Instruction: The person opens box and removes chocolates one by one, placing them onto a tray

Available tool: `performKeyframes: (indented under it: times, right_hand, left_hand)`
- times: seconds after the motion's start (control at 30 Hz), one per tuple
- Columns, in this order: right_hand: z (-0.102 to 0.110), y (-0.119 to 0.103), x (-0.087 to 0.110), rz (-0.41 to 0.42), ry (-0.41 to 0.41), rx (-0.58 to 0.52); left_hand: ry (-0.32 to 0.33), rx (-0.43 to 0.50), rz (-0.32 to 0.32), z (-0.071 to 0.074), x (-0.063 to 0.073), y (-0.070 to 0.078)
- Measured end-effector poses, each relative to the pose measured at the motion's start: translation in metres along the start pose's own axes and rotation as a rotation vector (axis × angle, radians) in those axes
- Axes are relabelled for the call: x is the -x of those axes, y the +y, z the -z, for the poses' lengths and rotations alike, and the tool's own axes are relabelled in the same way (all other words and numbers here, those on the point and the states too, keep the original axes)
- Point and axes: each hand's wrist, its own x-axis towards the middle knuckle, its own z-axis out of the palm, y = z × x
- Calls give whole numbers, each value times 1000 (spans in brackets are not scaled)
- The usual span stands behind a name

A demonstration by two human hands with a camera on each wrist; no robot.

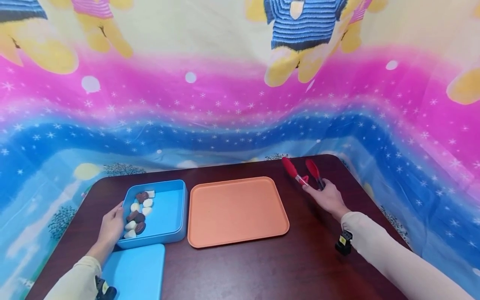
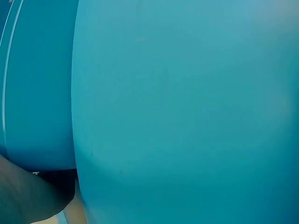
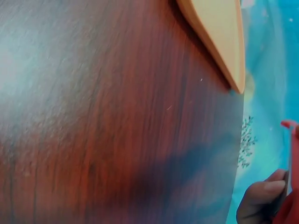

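Observation:
On the left of the table stands a blue box [image 1: 165, 212] with several small white and dark brown pieces [image 1: 136, 216] along its left side. My left hand [image 1: 111, 227] holds the box by its left wall; in the left wrist view a finger [image 2: 32, 196] shows low beside it. Over the table's right side, my right hand [image 1: 329, 198] grips red-tipped tongs [image 1: 290, 168], their two arms spread apart and pointing away from me. Only part of the tongs [image 3: 293, 172] and a fingertip [image 3: 271, 189] appear in the right wrist view.
An orange tray [image 1: 238, 212] lies mid-table, right of the box. A flat blue lid [image 1: 136, 271] lies in front of the box, near my left forearm. Behind the dark wooden table [image 1: 240, 271] hangs a patterned cloth [image 1: 225, 100].

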Motion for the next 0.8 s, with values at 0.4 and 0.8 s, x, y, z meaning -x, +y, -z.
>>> performKeyframes:
  times: [0.4, 0.8]
  right_hand:
    - [-18, -26, 15, 240, -15, 10]
    - [-39, -64, 34, 245, -53, -36]
  left_hand:
    - [-3, -31, -2, 1, 0, 1]
    - [4, -61, -20, 1, -1, -1]
